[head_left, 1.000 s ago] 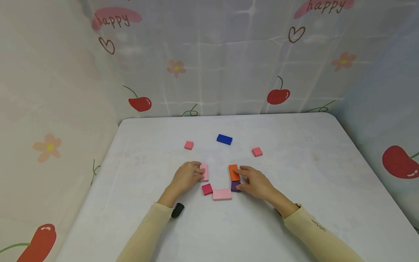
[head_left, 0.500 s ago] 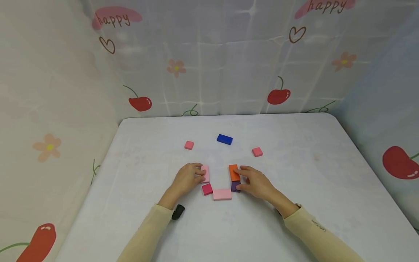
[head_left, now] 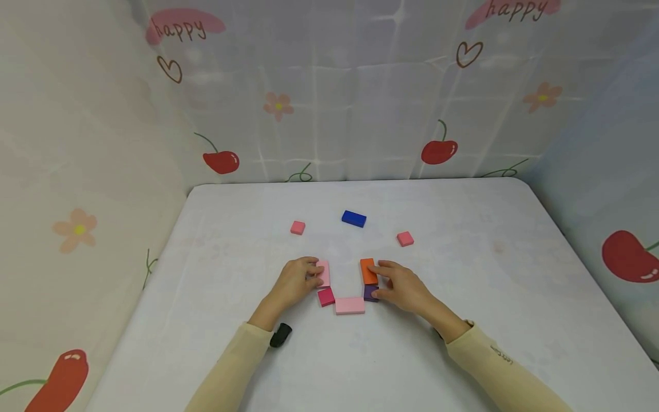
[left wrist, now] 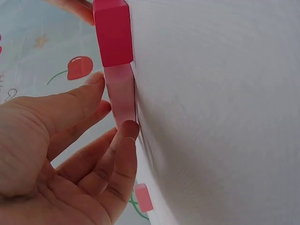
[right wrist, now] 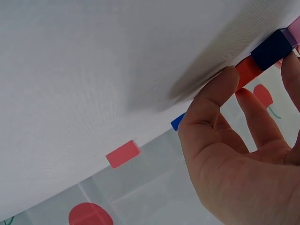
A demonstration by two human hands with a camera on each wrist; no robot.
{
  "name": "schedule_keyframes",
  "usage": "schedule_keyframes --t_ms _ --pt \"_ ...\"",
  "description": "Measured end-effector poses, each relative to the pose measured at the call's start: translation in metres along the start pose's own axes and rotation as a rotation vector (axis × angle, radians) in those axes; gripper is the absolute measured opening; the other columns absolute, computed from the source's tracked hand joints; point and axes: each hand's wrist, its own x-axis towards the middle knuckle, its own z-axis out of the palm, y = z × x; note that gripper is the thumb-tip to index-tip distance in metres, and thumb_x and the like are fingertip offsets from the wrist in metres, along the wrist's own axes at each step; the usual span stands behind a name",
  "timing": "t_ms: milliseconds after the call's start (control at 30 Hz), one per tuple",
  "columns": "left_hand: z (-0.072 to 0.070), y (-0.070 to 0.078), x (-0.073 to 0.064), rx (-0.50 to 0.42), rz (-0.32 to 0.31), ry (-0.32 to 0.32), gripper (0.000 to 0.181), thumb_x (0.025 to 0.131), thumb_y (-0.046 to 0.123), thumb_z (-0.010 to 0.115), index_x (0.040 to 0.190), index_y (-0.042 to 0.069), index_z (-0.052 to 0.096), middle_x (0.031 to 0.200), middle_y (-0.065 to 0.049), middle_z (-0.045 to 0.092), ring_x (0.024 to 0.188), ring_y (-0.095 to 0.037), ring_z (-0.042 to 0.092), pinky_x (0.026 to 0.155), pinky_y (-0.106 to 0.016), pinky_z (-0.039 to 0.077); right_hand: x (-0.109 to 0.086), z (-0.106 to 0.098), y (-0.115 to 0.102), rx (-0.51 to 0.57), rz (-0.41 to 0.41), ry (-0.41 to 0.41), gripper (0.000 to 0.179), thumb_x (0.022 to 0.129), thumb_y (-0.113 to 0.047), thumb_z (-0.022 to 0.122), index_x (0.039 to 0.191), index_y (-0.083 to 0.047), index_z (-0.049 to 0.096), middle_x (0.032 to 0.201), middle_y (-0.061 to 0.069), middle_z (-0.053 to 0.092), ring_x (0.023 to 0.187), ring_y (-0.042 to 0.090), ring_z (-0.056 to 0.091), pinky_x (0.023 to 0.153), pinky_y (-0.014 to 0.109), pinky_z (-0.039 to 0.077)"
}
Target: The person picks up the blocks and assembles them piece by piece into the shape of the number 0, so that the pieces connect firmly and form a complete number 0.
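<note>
My left hand [head_left: 296, 280] holds a light pink rectangular block [head_left: 323, 273] with thumb and fingertips. In the left wrist view that block's near end meets a crimson block [left wrist: 114, 35]. Across from it, my right hand [head_left: 405, 287] has its fingers on an orange block [head_left: 367, 269] and its thumb at a dark purple block [head_left: 369, 293]. These two blocks sit end to end, as the right wrist view also shows. A second light pink block [head_left: 349, 306] lies crosswise between the crimson and purple blocks, so the row forms a U open at the far side.
Farther back on the white table [head_left: 463, 217] lie a blue block [head_left: 353, 218] and two small coral pink blocks, one at the left [head_left: 297, 228] and one at the right [head_left: 405, 238]. A curtain with cherry prints [head_left: 329, 114] hangs behind the table's far edge.
My left hand has slid its light pink block slightly right and nearer, up to the crimson block. My right hand and the other blocks stay where they were.
</note>
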Motion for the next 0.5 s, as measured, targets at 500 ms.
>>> schedule_keyframes --t_ms 500 --pt "0.0010 -0.0007 -0.0012 -0.013 0.024 0.007 0.031 0.085 0.010 0.074 0.115 -0.001 0.071 0.127 -0.015 0.064 0.108 -0.030 0.065 0.092 -0.041 0.053 0.0002 0.0012 0.0021 -0.009 -0.011 0.000 0.059 0.085 -0.025 0.076 0.138 -0.011 0.057 0.145 0.019 0.048 0.114 0.032 0.057 0.099 0.051 0.046"
